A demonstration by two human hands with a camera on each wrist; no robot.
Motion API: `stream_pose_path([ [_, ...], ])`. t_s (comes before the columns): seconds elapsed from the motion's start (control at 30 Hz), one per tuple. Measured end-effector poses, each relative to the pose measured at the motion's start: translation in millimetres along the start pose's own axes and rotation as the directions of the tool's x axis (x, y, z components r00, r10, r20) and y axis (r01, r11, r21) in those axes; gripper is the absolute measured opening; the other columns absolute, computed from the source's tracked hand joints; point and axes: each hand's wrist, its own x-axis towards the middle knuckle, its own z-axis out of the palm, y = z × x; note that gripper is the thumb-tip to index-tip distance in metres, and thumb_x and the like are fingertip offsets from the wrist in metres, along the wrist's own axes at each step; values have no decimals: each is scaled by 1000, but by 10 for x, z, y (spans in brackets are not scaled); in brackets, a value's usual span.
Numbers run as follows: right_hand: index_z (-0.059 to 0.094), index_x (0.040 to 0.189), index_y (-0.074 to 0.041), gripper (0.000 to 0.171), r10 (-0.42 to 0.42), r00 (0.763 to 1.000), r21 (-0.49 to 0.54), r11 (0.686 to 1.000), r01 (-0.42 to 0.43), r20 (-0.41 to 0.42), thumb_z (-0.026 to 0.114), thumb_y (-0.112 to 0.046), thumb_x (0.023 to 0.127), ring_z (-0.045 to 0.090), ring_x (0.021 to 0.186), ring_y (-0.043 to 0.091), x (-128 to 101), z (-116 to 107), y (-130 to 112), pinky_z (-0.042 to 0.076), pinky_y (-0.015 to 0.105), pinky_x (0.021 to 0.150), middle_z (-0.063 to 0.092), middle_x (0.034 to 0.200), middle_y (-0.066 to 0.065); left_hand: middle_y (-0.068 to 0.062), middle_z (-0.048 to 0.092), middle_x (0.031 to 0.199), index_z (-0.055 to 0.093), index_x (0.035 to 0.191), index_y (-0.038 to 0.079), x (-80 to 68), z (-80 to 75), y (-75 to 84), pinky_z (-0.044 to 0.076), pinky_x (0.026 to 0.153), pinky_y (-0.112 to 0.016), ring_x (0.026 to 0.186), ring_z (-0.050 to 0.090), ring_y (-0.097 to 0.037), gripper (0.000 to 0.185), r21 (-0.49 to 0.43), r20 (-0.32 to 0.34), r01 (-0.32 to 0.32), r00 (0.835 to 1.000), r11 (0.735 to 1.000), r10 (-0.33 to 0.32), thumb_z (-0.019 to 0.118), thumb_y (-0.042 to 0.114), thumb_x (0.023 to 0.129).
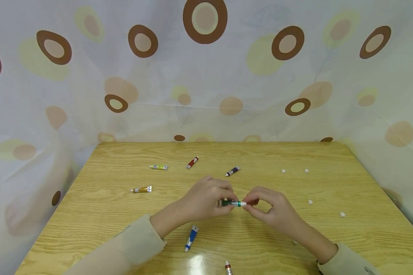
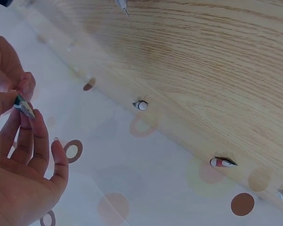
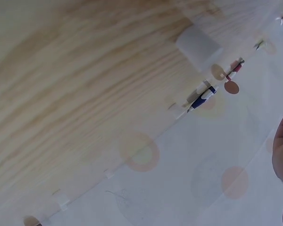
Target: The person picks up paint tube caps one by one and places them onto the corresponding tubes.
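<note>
Head view: both hands meet over the middle of the light wooden table (image 1: 296, 160), holding a small green paint tube with a white neck (image 1: 232, 203) horizontally, just above the surface. Left hand (image 1: 208, 198) wraps its fingers round the tube body, likely to steady it. Right hand (image 1: 270, 208) pinches the white neck end between thumb and forefinger, other fingers arched clear, which reads as working a cap. Both forearms in beige sleeves angle inward, wrists low near the table.

Left wrist view shows the tube's crimped tail (image 2: 24, 106) poking out between fingertips; grip is tight.

Loose tubes lie apart: blue (image 1: 191, 237), ochre (image 1: 142, 189), yellow-green (image 1: 159, 167), red (image 1: 192, 162), dark navy (image 1: 232, 171). Small white caps (image 1: 310, 202) lie scattered to the right.
</note>
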Motion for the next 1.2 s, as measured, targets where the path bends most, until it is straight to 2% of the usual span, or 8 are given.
stream_pose_path([
  [0.17,73,93,-21,28,10,1000,10,1000,-10,11,79,4,85,61,81,2,-6,11,8,57,23,72,71,89,-11,11,74,92,83,96,22,5,6,-2,43,73,-18,71,60,0,8,25,-4,-18,1000,1000,18,81,25,90],
  [0.33,75,99,-15,20,-25,1000,-5,1000,25,15,78,1,87,63,82,4,-4,10,20,57,23,73,73,91,-4,10,74,93,83,97,21,-3,3,-10,45,74,-19,70,60,-1,8,7,7,-11,1000,1000,11,80,24,90],
  [0.6,73,105,-14,35,-63,998,-87,994,63,14,83,7,78,64,81,9,6,-16,8,53,14,77,73,95,-3,10,74,93,83,99,20,-21,-8,-35,48,77,-22,72,63,-1,9,-28,29,23,999,999,-23,79,22,91],
  [0.73,72,105,-12,38,-95,995,-127,987,95,8,84,9,75,64,82,10,7,-23,11,51,8,81,73,97,-2,10,74,93,83,98,21,-24,1,-45,43,73,-18,72,63,-2,8,-41,29,28,999,999,-27,80,22,90],
  [0.83,72,106,-10,39,-133,991,-128,983,133,7,83,10,75,66,84,10,6,-13,19,52,9,82,73,97,-1,10,74,92,83,98,21,-25,3,-44,39,72,-16,71,63,-2,8,-54,34,30,999,998,-28,79,22,91],
  [1.0,71,105,-10,29,-202,979,-129,971,200,-2,82,3,83,67,84,11,7,15,38,53,10,82,72,96,0,9,75,93,83,97,20,-18,-2,-35,42,73,-17,71,62,-1,8,-66,36,25,999,997,-23,79,22,91],
  [1.13,70,103,-11,10,-219,976,-130,968,216,-9,75,-11,95,66,84,11,15,27,38,54,10,81,71,95,-1,9,75,94,83,97,21,-14,-2,-28,44,75,-18,72,63,-1,7,-60,31,20,999,998,-18,79,23,91],
  [1.2,70,101,-11,7,-215,976,-130,968,212,-10,70,-18,99,66,83,10,19,29,31,55,13,79,71,95,-2,10,75,94,83,97,21,-15,-2,-24,44,75,-17,72,63,0,7,-54,29,15,999,998,-14,80,23,91],
])
